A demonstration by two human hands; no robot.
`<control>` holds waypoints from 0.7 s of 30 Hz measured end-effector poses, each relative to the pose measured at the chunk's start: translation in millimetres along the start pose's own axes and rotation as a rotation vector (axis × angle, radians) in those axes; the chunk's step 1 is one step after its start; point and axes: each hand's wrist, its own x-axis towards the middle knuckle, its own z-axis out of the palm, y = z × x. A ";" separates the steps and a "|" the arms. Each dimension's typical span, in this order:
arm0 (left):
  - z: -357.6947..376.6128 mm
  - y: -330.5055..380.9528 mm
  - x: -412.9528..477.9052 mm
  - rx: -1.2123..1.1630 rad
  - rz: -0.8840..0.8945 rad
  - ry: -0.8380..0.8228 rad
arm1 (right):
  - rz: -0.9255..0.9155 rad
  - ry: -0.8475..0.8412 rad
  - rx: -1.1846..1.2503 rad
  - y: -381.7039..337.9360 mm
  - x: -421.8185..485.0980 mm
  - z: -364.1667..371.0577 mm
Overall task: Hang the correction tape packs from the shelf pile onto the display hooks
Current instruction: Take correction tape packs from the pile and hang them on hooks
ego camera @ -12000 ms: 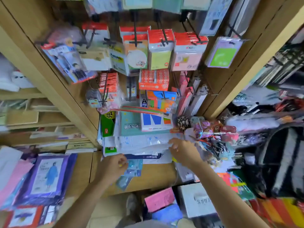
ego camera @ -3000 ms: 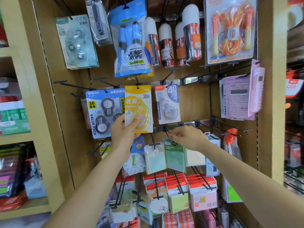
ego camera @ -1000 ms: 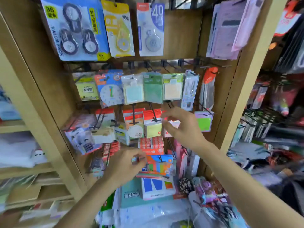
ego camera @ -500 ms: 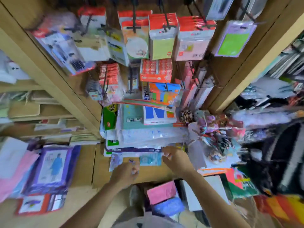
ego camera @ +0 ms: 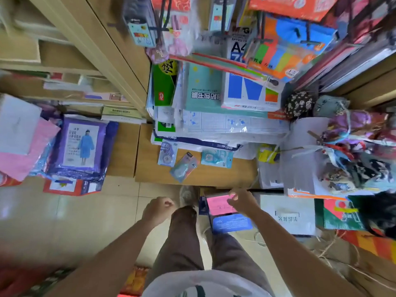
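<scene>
Three correction tape packs lie on the low wooden shelf near its front edge: a purple-blue pack at the left, a tilted pale blue pack in the middle, and a teal pack at the right. Both hands hover below the shelf edge, over the floor and apart from the packs. My left hand is curled into a fist with nothing visible in it. My right hand hangs loosely curled and empty. Black display hooks with hanging goods show at the top.
Behind the packs is a stack of paper reams and folders. A heap of cloth items fills the right side. Purple raincoat packs lie at the left. A pink box and white box sit on the floor by my legs.
The camera has tilted further down. Both hands have drawn back from the packs on the shelf to below its front edge. The packs lie where they were.
</scene>
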 end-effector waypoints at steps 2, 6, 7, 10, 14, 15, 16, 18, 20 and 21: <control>-1.5 -12.4 18.0 -0.027 -0.045 0.023 | 0.031 -0.021 0.030 -0.5 19.1 9.7; 2.5 -29.0 66.7 -0.049 -0.075 0.052 | 0.035 -0.021 0.074 -6.1 63.1 28.2; 5.4 -30.8 79.6 -0.043 -0.068 0.049 | 0.029 -0.021 0.086 -7.4 74.4 31.7; 19.2 -36.0 122.1 -0.005 -0.019 0.038 | 0.061 0.003 0.169 -3.7 112.2 43.7; 40.5 -38.8 177.1 0.038 0.061 0.120 | 0.147 0.094 0.265 7.5 161.6 57.6; 46.1 -38.3 188.8 0.048 0.080 0.163 | 0.178 0.120 0.282 10.6 173.3 59.3; 52.1 -37.7 198.9 0.062 0.099 0.205 | 0.211 0.146 0.289 14.6 184.6 60.7; 64.2 -36.4 214.7 0.104 0.144 0.276 | 0.251 0.201 0.304 23.9 207.4 65.7; 75.9 -32.4 225.2 0.137 0.166 0.322 | 0.284 0.231 0.318 32.2 226.8 67.3; 81.5 -31.6 230.0 0.158 0.184 0.338 | 0.299 0.244 0.326 33.3 234.2 67.9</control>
